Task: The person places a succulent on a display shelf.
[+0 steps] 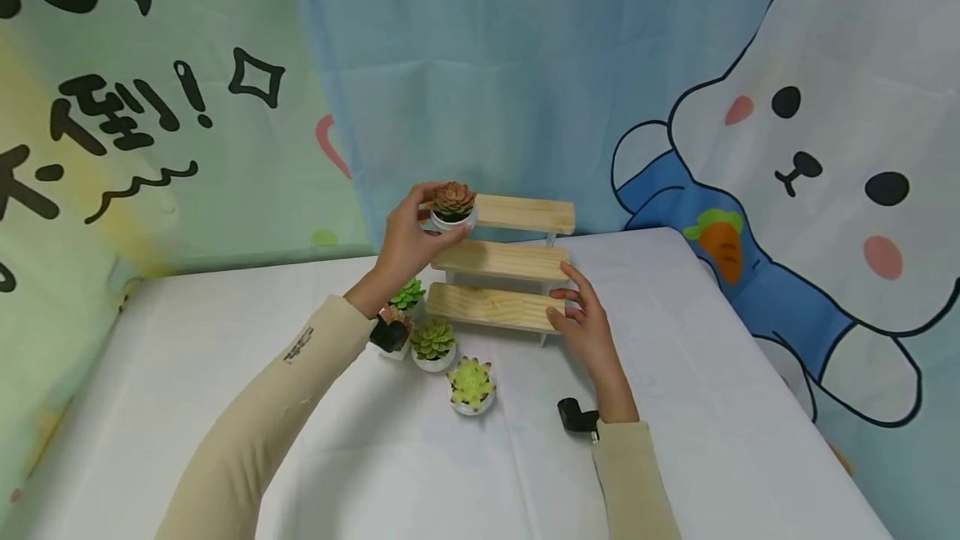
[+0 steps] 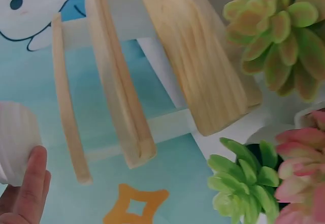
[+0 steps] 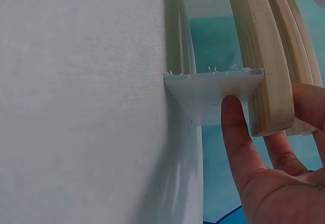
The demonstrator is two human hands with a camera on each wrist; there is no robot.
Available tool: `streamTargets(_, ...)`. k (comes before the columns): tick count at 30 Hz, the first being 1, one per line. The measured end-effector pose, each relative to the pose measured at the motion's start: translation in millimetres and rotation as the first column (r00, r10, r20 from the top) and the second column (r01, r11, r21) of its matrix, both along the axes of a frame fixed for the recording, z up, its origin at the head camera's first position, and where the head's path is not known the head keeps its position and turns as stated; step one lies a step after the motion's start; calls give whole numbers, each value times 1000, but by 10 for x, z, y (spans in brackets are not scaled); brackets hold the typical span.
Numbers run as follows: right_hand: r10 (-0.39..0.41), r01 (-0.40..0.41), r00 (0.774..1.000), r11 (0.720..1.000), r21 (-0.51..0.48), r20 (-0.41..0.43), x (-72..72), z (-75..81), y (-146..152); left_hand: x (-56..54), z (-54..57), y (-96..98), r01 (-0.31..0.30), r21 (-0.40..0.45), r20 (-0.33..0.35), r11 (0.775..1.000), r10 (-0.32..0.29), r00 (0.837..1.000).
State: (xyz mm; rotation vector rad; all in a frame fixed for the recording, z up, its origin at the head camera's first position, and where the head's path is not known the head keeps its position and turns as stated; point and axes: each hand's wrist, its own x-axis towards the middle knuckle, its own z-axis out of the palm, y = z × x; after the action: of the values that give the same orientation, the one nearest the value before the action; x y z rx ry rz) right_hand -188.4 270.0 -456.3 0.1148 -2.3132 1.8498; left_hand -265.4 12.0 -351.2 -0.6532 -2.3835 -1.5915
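Note:
A reddish-brown succulent in a white pot (image 1: 453, 202) is gripped by my left hand (image 1: 411, 232), fingers and thumb around the pot. It is at the left end of the top plank of a three-tier wooden shelf stand (image 1: 498, 261). In the left wrist view, fingers lie against the white pot (image 2: 18, 142). My right hand (image 1: 585, 319) holds the right end of the stand. Its thumb (image 3: 232, 117) lies on the white side support (image 3: 216, 89), while other fingers curl about the plank ends, their tips partly hidden by the wood.
On the white-covered table (image 1: 720, 407), left and in front of the stand, are a bright green succulent (image 1: 408, 294), a pink one (image 2: 304, 168) partly behind the left wrist, a green one (image 1: 433, 340) and a yellow-green one (image 1: 472, 383). A printed cloth backdrop (image 1: 480, 90) hangs behind.

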Motion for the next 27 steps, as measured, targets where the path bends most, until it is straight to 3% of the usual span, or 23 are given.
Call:
streamTargets(10, 1, -1, 1000, 1000, -12, -2, 27, 3, 31, -172, 53, 153, -30, -7, 1, 1000, 30, 1000)
streamTargets(19, 14, -14, 1000, 1000, -21, -10, 37, -3, 39, -265, 68, 263, -25, -5, 92, 1000, 26, 995)
streamTargets(27, 4, -4, 1000, 1000, -12, 24, 56, 29, 54, -384, 42, 329, -38, -41, 116, 998, 43, 992)
